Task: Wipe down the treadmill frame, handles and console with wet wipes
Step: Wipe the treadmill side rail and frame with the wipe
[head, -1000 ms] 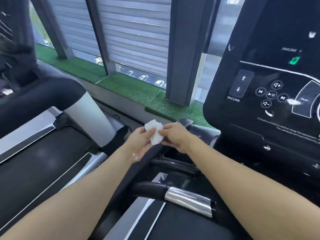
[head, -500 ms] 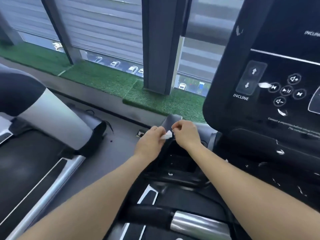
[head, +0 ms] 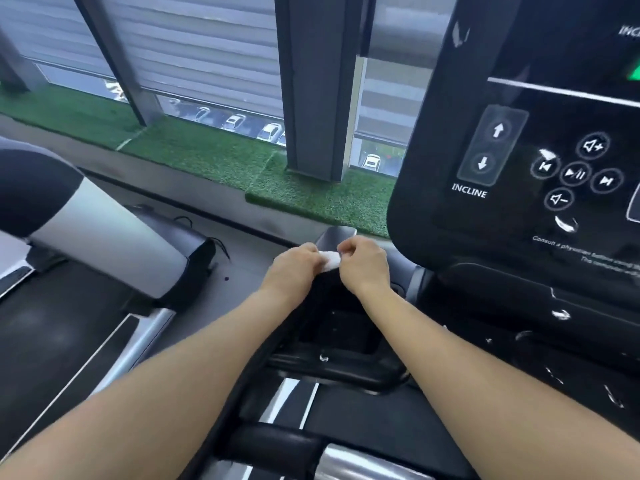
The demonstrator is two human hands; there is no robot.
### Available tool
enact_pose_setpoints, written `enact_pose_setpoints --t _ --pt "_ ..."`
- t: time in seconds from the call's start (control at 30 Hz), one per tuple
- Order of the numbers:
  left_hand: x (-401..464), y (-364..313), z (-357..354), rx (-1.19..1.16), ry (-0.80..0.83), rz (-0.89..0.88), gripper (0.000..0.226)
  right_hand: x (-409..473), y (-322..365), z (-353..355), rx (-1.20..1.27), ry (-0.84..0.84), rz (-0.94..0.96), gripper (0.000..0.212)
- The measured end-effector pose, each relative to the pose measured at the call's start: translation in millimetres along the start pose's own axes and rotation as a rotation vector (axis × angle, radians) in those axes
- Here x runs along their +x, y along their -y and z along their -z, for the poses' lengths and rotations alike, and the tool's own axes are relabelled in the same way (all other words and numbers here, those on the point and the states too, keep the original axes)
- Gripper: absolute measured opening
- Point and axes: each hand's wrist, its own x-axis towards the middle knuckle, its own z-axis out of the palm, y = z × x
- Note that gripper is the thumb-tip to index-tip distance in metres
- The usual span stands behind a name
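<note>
Gym floor by a window, blinds (head: 194,46) half down, strip of green turf (head: 207,157) along the sill beyond the hands. Both hands meet over the dark end of the treadmill handle (head: 337,235), just left of the black console (head: 519,209). Left hand (head: 294,268) and right hand (head: 363,265) each pinch one edge of a small white wipe (head: 329,260), which sits between the fingertips, bunched tight. Likely reason for the two-handed grip: refolding or tightening the wipe to present a fresh face before pressing it to the handle or console. A cup tray (head: 339,334) lies below the wrists; a chrome grip bar (head: 367,462) sits nearer the body, under the right forearm. A neighbouring treadmill (head: 86,237) stands off to the left hand's side. Compared with a second ago, the wipe shows much smaller, more folded in, and the view has swung right and closer to the console, so the incline buttons (head: 491,147) now loom larger.
</note>
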Motion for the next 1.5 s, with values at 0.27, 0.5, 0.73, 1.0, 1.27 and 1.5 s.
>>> enact_pose_setpoints --t 0.27,0.5,0.73,1.0,1.27,1.5 --pt "-27 24 -7 -0.047 -0.041 -0.01 0.028 -1 5 -3 0.007 0.068 0.008 0.031" --pt "-16 22 -5 0.029 0.02 -0.024 0.028 2 -4 -5 -0.009 0.069 -0.017 0.031" --pt "-27 20 -3 -0.076 -0.087 -0.079 0.02 1 -3 -5 -0.034 0.072 0.034 0.033" --pt "-30 20 -2 -0.084 -0.095 -0.147 0.014 -2 -7 0 -0.025 0.072 0.031 0.031" --pt "-8 13 -5 -0.089 -0.006 -0.13 0.019 -9 0 0 0.001 0.076 0.047 0.029" --pt "-58 20 3 -0.344 0.146 0.012 0.029 -12 -2 -2 -0.006 0.08 0.038 0.032"
